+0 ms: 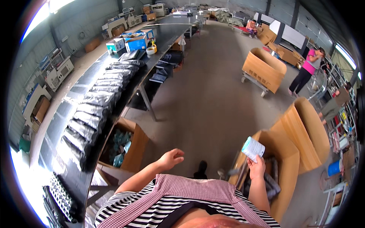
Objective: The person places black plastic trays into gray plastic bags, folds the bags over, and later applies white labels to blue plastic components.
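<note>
One white roll point(253, 148) gripped in the right hand point(257, 168), above its fingers.

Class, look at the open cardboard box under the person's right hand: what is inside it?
Dark plastic-wrapped packs lie inside the cardboard box. The right hand, holding a white roll, and the box's near wall hide the rest.

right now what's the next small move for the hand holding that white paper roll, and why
Probably lower the right hand a little, toward the open cardboard box. It grips a white paper roll right over the box's opening, where dark packed items already lie. The left hand is open, holds nothing and hangs over the bare floor, so it need not move.
</note>
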`<act>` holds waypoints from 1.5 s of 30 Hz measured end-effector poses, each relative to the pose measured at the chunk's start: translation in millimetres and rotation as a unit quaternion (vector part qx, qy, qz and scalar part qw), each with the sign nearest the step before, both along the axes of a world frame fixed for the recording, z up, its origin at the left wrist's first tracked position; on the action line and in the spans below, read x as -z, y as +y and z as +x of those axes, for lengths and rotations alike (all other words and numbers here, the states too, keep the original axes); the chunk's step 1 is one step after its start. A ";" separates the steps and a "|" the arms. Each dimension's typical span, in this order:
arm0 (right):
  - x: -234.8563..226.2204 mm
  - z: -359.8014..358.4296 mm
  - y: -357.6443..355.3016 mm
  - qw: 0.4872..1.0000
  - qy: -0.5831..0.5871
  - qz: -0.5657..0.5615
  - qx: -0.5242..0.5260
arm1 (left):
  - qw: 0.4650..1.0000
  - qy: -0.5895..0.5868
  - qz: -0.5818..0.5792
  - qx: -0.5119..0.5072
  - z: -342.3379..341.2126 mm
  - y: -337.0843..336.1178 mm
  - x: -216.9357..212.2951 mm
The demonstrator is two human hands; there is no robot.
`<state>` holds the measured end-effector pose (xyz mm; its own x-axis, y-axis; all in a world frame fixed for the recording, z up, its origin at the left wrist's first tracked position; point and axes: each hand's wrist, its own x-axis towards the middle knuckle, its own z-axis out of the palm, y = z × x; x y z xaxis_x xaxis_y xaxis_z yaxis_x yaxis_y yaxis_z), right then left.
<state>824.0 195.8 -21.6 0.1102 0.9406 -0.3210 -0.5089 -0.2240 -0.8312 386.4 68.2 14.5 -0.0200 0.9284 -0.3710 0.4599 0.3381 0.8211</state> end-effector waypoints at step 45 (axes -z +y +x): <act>-186.8 -1260.2 1088.0 0.748 0.010 0.283 -0.600 | 0.761 0.425 0.006 -0.490 -859.0 918.6 -60.4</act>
<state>-436.1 1283.8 165.2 -0.9226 0.3432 0.1759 -0.2366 -0.1436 -0.9609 -472.6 986.8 74.9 -0.9328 0.3169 0.1716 0.3592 0.8554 0.3732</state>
